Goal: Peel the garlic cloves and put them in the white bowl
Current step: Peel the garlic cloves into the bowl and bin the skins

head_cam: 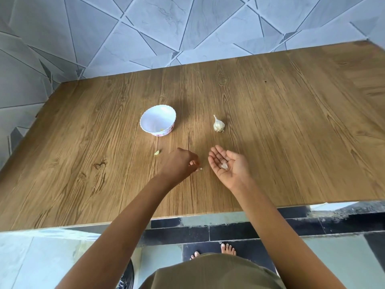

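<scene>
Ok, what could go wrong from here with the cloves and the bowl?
The garlic pieces lie loose on the flat, open right hand; a tilt could spill them. A clove sits on the table short of the white bowl and may get overlooked. The left hand seems to pinch only a small white bit, easily dropped.

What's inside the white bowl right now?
One small yellowish piece, probably a peeled clove, lies low in the white bowl. The near rim hides whatever lies right behind it.
</scene>
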